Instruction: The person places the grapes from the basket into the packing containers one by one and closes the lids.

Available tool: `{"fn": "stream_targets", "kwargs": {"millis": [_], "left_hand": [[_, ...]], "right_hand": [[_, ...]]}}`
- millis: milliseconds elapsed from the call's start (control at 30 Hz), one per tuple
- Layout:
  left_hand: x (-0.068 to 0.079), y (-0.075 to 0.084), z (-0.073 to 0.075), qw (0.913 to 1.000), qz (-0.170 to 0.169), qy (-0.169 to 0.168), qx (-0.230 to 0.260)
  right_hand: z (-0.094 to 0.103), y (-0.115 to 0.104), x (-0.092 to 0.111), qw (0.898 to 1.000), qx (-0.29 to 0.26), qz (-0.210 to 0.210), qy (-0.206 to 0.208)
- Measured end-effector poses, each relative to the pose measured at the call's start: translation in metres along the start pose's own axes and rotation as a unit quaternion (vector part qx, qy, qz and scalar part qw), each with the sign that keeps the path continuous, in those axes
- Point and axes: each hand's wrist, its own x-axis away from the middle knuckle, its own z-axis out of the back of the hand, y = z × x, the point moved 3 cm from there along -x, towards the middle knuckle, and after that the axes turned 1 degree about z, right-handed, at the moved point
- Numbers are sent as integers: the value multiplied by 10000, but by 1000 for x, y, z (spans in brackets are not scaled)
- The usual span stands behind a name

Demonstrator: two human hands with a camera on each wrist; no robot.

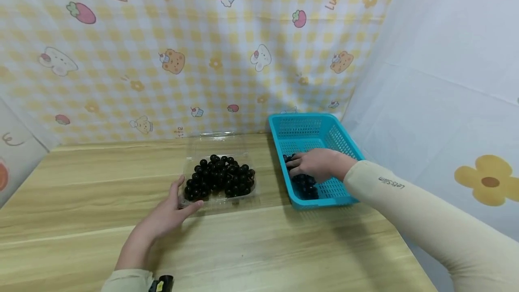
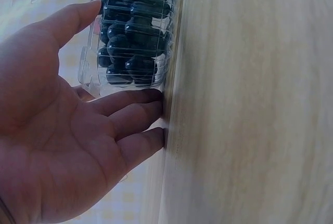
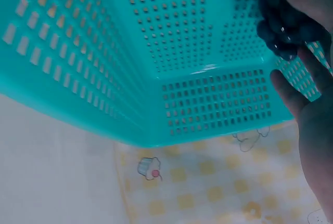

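A clear plastic box (image 1: 240,198) with its lid raised at the back holds dark grapes (image 1: 220,172) piled in bunches. At its front left corner is my left hand (image 1: 170,211), thumb at the front rim and fingers along the left side. In the left wrist view the thumb tip (image 2: 93,10) touches the box's edge, while several loosely extended fingers reach down to the tabletop. My right hand (image 1: 320,164) is inside the blue basket (image 1: 284,179), its fingers bent over another dark bunch of grapes (image 1: 306,186). In the right wrist view, these grapes (image 3: 286,26) lie between thumb and fingers.
The perforated basket stands right of the box on a wood-grain table (image 1: 243,247), close to the back. A yellow checked cloth (image 1: 227,57) hangs behind the table. A white sheet (image 1: 438,57) hangs along the right side.
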Motion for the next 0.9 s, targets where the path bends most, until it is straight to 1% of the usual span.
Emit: {"fn": "stream_targets", "kwargs": {"millis": [133,200,300,400,467,533,633,733,767,800,833,867,900], "left_hand": [[0,1,0,10000,-14,-10,35],[-1,0,0,10000,-20,2,22],[-1,-1,0,10000,-21,0,8],[-1,-2,1,10000,-32,14,-9],[0,-2,1,10000,-27,25,-21],[0,-2,1,10000,-10,30,-22],[2,-2,0,10000,28,8,31],[2,-2,-1,9999,40,-27,95],[1,-2,-1,9999,38,-36,111],[1,-2,-2,9999,35,-38,112],[1,-2,-2,9999,28,-37,125],[0,-2,-1,9999,16,-25,112],[0,-2,-1,9999,9,-10,102]], "right_hand": [[-9,4,8,9992,-407,12,30],[-11,7,12,9980,-625,-71,11],[-12,13,18,9928,-1131,-392,-16],[-11,19,20,9861,-1493,-690,227],[-10,22,20,9832,-1577,-816,411],[-8,25,19,9822,-1535,-949,526],[-7,28,17,9802,-1494,-1188,530],[-7,32,16,9811,-1324,-1317,514],[-7,33,17,9831,-1202,-1282,512],[-9,34,18,9875,-921,-1187,469],[-10,36,19,9928,-478,-1010,427],[-12,37,20,9961,52,-779,402],[-15,38,21,9960,627,-529,366]]}}
